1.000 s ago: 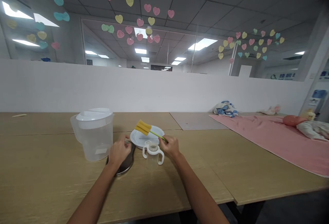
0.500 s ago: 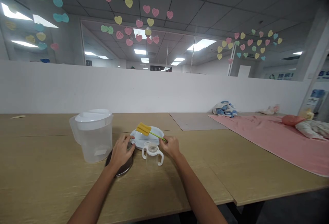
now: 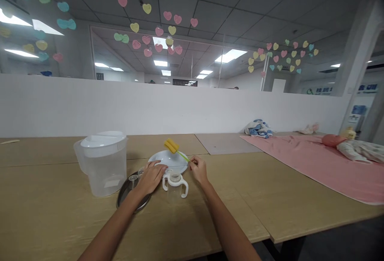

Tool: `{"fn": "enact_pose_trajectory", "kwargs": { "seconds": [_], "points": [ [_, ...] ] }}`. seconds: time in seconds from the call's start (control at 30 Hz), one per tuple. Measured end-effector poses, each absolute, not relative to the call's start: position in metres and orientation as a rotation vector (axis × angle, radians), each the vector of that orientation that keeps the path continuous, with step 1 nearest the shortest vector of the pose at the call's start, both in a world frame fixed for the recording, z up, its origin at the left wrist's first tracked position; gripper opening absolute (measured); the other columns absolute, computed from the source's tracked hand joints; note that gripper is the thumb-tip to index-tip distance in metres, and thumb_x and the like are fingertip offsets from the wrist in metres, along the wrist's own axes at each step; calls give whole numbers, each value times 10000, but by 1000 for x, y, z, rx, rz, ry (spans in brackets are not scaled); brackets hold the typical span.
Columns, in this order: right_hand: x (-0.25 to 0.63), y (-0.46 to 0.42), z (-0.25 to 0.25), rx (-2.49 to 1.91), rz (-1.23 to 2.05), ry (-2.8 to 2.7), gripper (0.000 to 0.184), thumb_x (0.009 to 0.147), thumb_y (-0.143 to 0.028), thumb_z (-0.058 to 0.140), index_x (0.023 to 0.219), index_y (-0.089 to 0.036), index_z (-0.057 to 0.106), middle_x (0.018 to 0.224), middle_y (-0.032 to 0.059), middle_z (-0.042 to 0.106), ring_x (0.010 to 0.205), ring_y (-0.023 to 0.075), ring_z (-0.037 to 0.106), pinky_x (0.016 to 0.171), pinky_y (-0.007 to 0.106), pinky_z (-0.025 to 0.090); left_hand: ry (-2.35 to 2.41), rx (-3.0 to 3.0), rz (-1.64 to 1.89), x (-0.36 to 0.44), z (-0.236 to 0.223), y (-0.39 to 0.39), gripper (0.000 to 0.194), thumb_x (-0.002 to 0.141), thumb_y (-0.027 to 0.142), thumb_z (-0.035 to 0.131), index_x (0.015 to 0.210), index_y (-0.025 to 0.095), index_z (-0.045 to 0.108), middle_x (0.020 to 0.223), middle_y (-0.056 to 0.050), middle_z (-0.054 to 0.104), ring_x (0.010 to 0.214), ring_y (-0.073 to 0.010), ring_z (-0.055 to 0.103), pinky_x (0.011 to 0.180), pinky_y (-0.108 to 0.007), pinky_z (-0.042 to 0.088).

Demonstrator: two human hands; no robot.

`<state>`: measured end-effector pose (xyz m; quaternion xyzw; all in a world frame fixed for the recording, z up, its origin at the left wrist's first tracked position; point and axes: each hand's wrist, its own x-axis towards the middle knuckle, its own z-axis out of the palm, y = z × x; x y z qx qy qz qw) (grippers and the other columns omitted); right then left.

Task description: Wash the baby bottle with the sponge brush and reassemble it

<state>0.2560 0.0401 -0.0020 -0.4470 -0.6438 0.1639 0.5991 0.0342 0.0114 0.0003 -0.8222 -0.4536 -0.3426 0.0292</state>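
My right hand [image 3: 198,170] pinches the green handle of a bottle brush with a yellow sponge head [image 3: 172,145], held tilted above a white plate [image 3: 177,164]. My left hand [image 3: 152,177] lies with fingers stretched out, its tips resting on the near left rim of that plate. Just in front of both hands stands a clear baby bottle [image 3: 175,184] with two white handles. Under my left wrist lies a dark round metal tray [image 3: 129,198] with a small clear piece on it. A clear plastic pitcher [image 3: 103,163] with a white lid stands to the left.
A wooden table [image 3: 60,221] runs along a white partition wall [image 3: 150,109]. A pink cloth [image 3: 324,165] covers the table's right end, with a doll [image 3: 351,146] and a bundle of cloth toys [image 3: 258,128] on it. The table's front edge drops off at the lower right.
My left hand slid from the dark tray's top to the plate's rim and opened flat. The brush head shifted slightly right and back. The camera tilted and turned a little.
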Motion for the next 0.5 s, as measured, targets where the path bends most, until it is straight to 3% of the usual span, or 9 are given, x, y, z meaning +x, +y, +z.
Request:
{"fn": "enact_pose_trajectory", "kwargs": {
  "seconds": [0.23, 0.5],
  "points": [
    [253, 39, 0, -979, 552, -1402, 100, 624, -239, 459, 547, -183, 489, 425, -47, 461, 428, 106, 422, 464, 209, 314, -1377, -2638, -911, 41, 13, 15, 365, 872, 379, 337, 772, 233, 656, 743, -55, 649, 785, -206, 561, 826, -350, 379],
    [253, 42, 1, -914, 653, -1318, 75, 599, -239, 489, 553, -181, 497, 409, -55, 454, 413, 104, 410, 454, 211, 310, -1499, -2537, -1165, 29, 3, 7, 309, 822, 435, 440, 1011, 215, 545, 772, -19, 603, 814, -206, 548, 804, -362, 407]
  ]
}}
